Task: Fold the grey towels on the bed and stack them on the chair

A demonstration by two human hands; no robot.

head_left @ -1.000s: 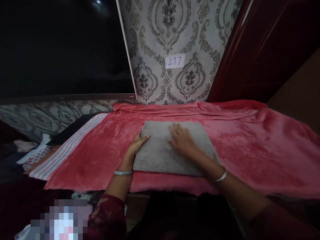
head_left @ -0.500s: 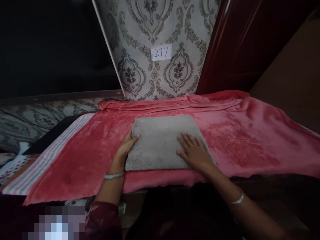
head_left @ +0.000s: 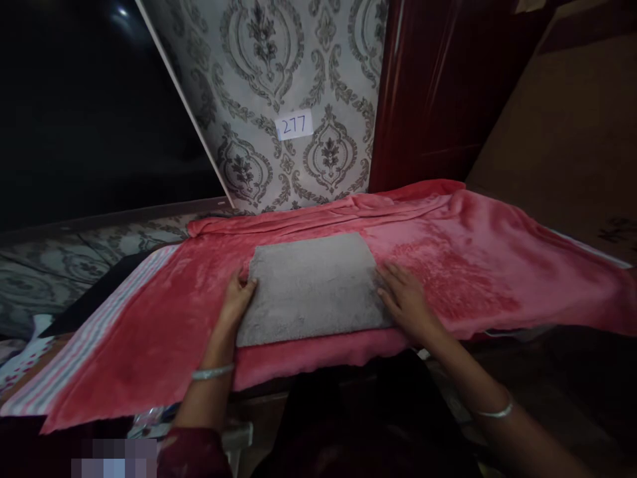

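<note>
A flat grey rectangle of plush cloth (head_left: 311,292) lies on a pink-red fleece blanket (head_left: 164,325). At its left edge, my left hand (head_left: 237,297) rests with the thumb on the border and the fingers slightly bent beside it. The thumb and fingers look apart. Along the right edge, my right hand (head_left: 405,299) lies palm down, fingers stretched out, partly on the cloth's border and partly over the blanket. Whether the cloth is folded into layers cannot be made out. Each wrist wears a silvery bangle.
The blanket's far side is bunched into folds. A striped fabric edge (head_left: 94,332) shows at left. Behind stand a dark screen (head_left: 99,119), patterned wallpaper with a paper label "277" (head_left: 294,124), a dark red glossy panel (head_left: 438,86) and a brown cardboard surface (head_left: 567,133).
My right hand has slid from the cloth's top outward to its right edge. My left hand's thumb has drawn back to the left border. The view has turned a little.
</note>
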